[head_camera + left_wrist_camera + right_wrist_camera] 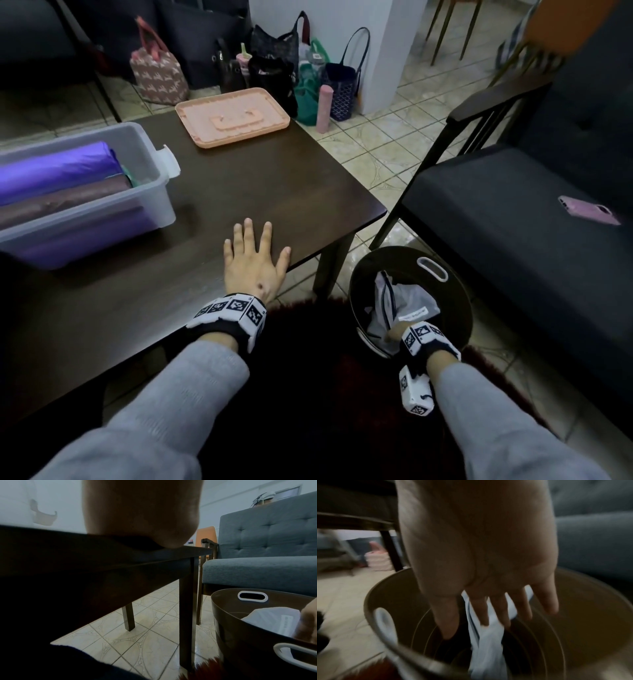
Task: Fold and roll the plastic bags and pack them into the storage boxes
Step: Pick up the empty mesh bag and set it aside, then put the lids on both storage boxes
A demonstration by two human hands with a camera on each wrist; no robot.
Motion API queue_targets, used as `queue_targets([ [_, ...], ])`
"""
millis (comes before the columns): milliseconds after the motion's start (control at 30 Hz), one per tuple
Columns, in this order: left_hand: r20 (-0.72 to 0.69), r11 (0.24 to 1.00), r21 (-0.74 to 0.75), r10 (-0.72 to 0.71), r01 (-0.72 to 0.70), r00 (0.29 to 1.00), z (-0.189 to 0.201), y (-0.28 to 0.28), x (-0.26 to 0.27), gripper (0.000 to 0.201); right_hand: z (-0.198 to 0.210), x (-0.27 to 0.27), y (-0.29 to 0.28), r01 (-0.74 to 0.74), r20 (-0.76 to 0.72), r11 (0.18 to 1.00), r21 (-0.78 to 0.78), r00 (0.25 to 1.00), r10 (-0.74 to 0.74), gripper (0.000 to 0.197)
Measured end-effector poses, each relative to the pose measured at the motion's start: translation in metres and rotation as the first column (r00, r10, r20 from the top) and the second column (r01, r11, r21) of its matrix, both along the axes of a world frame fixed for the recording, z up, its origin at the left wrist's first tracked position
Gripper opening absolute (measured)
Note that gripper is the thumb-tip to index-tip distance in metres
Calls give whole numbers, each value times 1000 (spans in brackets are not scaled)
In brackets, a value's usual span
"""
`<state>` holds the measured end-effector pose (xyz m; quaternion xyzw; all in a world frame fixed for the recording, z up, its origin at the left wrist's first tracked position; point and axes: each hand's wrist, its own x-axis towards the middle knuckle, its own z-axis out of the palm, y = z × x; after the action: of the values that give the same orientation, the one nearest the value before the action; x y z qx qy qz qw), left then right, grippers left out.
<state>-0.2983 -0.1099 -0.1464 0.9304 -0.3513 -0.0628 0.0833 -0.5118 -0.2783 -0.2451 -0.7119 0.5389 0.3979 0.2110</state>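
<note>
The white bag [486, 646] lies crumpled in the tub [459, 308] on the floor, directly below the right hand [481, 561], whose spread fingers [481, 609] are just touching it, nothing pinched yet. The left hand [253, 260] is laid flat on the worktop [239, 185], well apart from the bag.

Dim, flat indoor light throughout — the head view bends at its edges with glossy reflections on the floor tiles [370, 144], while the right wrist view is smeared by motion blur and the left wrist view falls into deep shadow.
</note>
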Motion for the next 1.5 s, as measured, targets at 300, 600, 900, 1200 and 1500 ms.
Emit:
queue_targets([
  [300, -139, 999, 45, -16, 22, 990, 10, 2, 4, 64, 96, 51, 0, -351, 15, 935, -47, 936, 352, 56],
  [600, -508, 995, -1, -85, 98, 857, 70, 31, 55, 60, 227, 179, 38, -516, 423, 812, -272, 694, 583, 38],
  [900, -347, 855, -359, 250, -374, 904, 185, 140, 175, 24, 237, 355, 120, -319, 854, 918, -234, 384, 351, 44],
  [1200, -161, 696, 8, 709, -718, 686, 173, 193, 228, 35, 204, 404, 146, -237, 839, 940, -247, 432, 330, 49],
  [1500, -109, 696, -37, 711, -717, 695, 154, 195, 230, 28, 197, 402, 129, -227, 776, 909, -348, 474, 416, 51],
])
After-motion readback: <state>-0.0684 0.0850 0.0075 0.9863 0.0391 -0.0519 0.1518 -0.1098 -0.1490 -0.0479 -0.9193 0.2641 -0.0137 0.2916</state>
